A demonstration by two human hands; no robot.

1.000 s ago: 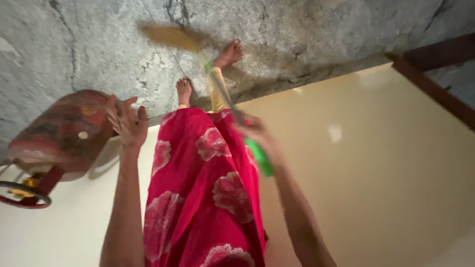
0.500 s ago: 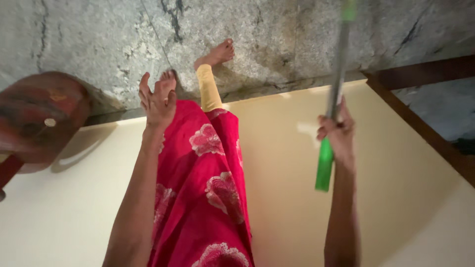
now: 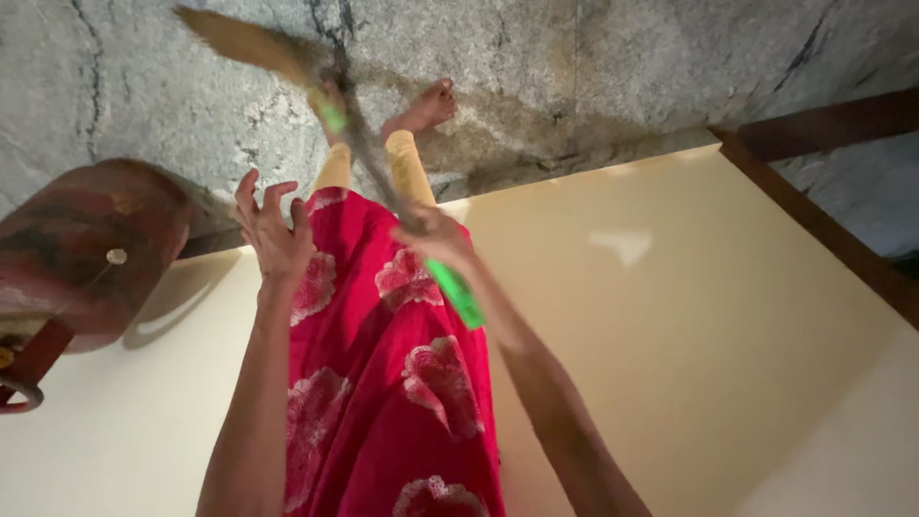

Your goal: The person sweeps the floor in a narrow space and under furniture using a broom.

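Observation:
The picture is upside down: the grey stone floor (image 3: 593, 57) fills the top. My right hand (image 3: 436, 239) grips a broom (image 3: 369, 153) with a green handle end (image 3: 455, 292); its straw-coloured bristles (image 3: 239, 40) are blurred over the floor at upper left. My left hand (image 3: 273, 230) is held out with fingers spread and holds nothing, just right of a red gas cylinder (image 3: 81, 249). My red flowered garment (image 3: 392, 383) and a bare foot (image 3: 426, 105) lie between the arms.
A cream-coloured wall (image 3: 689, 316) meets the floor along a dark seam. A dark brown wooden frame (image 3: 823, 215) runs along the right side. The gas cylinder stands against the wall at the left, with its ring handle (image 3: 19, 397) at the edge.
My right hand has swung the broom from the right side across to the left, so the bristles now sweep the floor at upper left. My left hand has moved slightly left and down.

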